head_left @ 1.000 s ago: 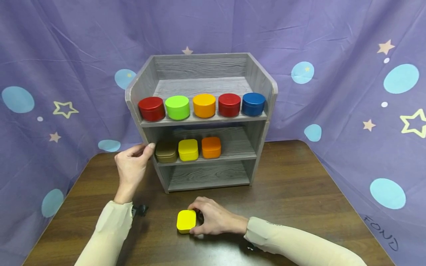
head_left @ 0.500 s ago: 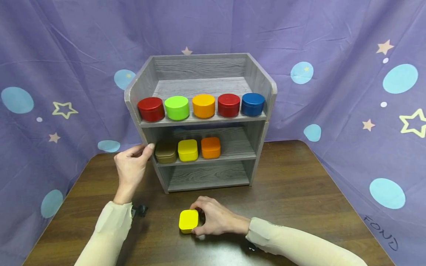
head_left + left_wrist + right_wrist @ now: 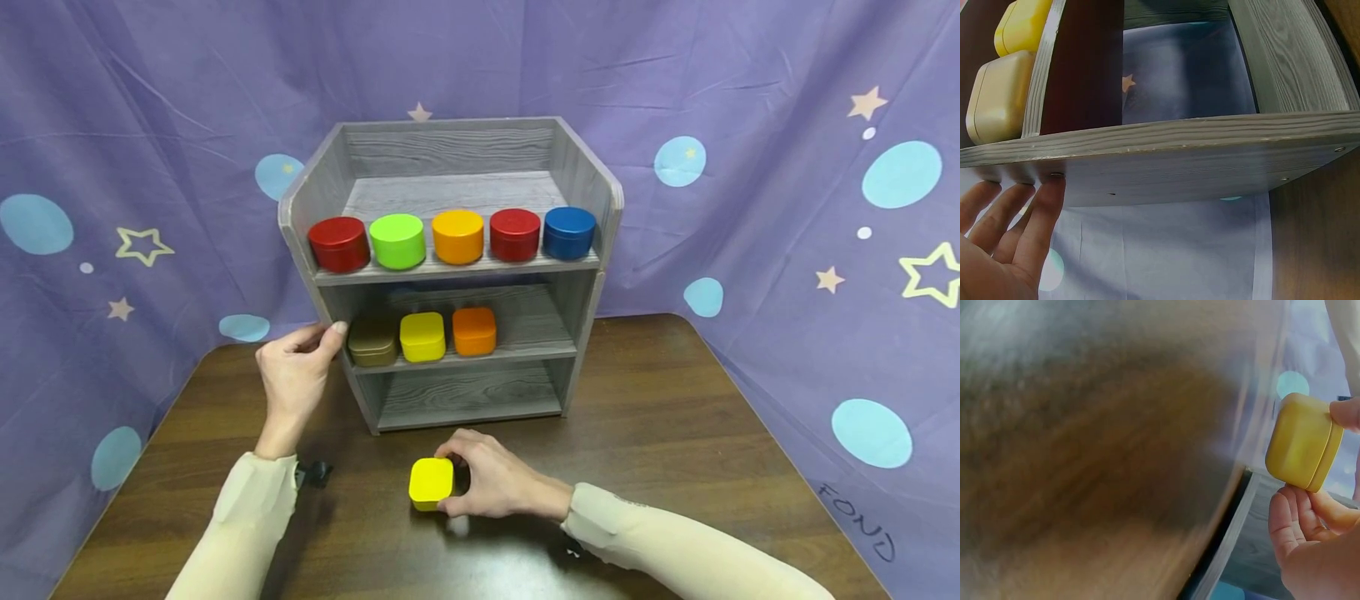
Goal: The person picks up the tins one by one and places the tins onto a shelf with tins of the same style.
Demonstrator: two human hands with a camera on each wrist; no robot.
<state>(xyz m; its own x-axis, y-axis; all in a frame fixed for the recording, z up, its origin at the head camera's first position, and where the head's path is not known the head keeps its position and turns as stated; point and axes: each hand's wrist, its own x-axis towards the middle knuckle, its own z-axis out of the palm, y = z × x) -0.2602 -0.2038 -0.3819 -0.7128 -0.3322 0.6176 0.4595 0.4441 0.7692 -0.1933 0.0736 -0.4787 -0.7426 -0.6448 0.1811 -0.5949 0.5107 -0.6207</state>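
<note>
My right hand pinches a yellow rounded-square tin between thumb and fingers, in front of the shelf unit. The right wrist view shows the lid seam of this tin, with the thumb on one side and fingers on the opposite side. At the grey shelf unit, my left hand rests against the left side panel. In the left wrist view its fairly straight fingers touch the panel's outer face. On the middle shelf stand a bronze tin, another yellow tin and an orange tin.
Along the top shelf runs a row of round tins: dark red, lime green, yellow-orange, red and blue. The unit stands on a brown wooden table before a purple curtain.
My right hand has moved the yellow tin a little to the right and toward the shelf unit. The left hand keeps its place on the side panel.
</note>
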